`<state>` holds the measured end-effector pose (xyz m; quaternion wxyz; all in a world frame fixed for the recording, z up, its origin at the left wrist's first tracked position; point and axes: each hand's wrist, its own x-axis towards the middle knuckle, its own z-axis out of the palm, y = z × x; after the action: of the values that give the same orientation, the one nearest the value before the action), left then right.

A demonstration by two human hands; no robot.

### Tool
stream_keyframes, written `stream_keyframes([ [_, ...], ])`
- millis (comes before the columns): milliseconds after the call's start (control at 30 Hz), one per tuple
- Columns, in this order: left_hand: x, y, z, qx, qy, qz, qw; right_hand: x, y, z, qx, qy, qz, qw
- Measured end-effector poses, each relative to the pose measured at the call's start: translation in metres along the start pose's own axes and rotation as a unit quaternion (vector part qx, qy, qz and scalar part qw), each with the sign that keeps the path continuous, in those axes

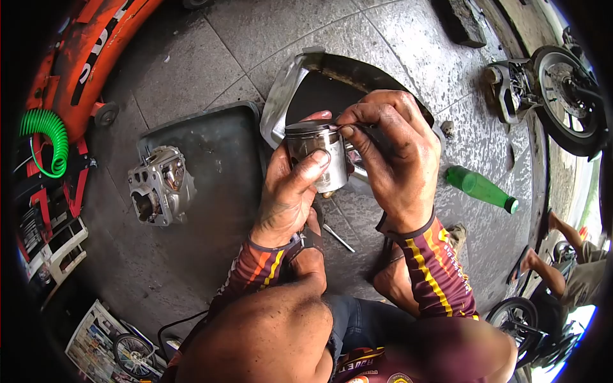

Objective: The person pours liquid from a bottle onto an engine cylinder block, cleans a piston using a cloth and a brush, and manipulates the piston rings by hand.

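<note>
A silvery engine piston (331, 167) with dark ring grooves near its top is held upright in my left hand (290, 182), the thumb across its side and fingers behind it. My right hand (399, 153) is at the piston's upper right edge, thumb and index finger pinched together there. What lies between those fingertips is too small to make out. Both hands are smudged with dark grease. Behind them on the floor stands an open metal pan (278, 105) with a dark inside.
A dark tray (217, 153) lies left of the hands, with a metal engine cylinder (163, 185) at its left edge. A green bottle (476, 184) lies at right. A metal rod (338, 238) is on the floor. Motorcycle wheels and another person's legs (549, 271) are far right.
</note>
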<state>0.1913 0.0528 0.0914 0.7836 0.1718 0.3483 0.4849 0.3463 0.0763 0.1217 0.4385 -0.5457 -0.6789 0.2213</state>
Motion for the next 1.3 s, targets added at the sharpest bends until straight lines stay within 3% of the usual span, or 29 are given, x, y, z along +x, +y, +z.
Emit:
stream_keyframes([
  [533, 0.000, 0.000, -0.017, -0.045, -0.109, -0.044, 0.992, 0.000, 0.003, 0.000, 0.018, 0.015, -0.003, 1.000],
  [700, 0.002, 0.005, -0.012, -0.029, -0.080, -0.047, 0.995, 0.002, 0.000, 0.000, 0.025, 0.019, -0.012, 0.999],
  [767, 0.003, -0.001, -0.016, -0.102, -0.097, -0.039, 0.989, 0.000, 0.002, 0.000, 0.035, 0.011, -0.005, 0.999],
  [900, -0.001, -0.003, -0.019, -0.101, -0.086, -0.074, 0.988, 0.002, -0.001, 0.002, 0.037, 0.004, 0.002, 0.999],
  [967, 0.002, -0.004, -0.014, -0.044, -0.042, -0.024, 0.998, 0.004, -0.001, 0.002, 0.043, 0.005, -0.001, 0.999],
  [1067, 0.007, 0.002, -0.009, -0.073, -0.024, -0.052, 0.996, 0.004, 0.002, -0.001, 0.055, 0.020, 0.028, 0.998],
  [1233, 0.013, 0.000, -0.018, -0.114, -0.072, -0.069, 0.988, 0.002, 0.005, -0.004, 0.043, 0.012, 0.052, 0.998],
  [1300, 0.010, -0.004, -0.014, -0.092, -0.021, -0.053, 0.994, -0.001, 0.006, 0.001, 0.038, -0.002, 0.038, 0.999],
])
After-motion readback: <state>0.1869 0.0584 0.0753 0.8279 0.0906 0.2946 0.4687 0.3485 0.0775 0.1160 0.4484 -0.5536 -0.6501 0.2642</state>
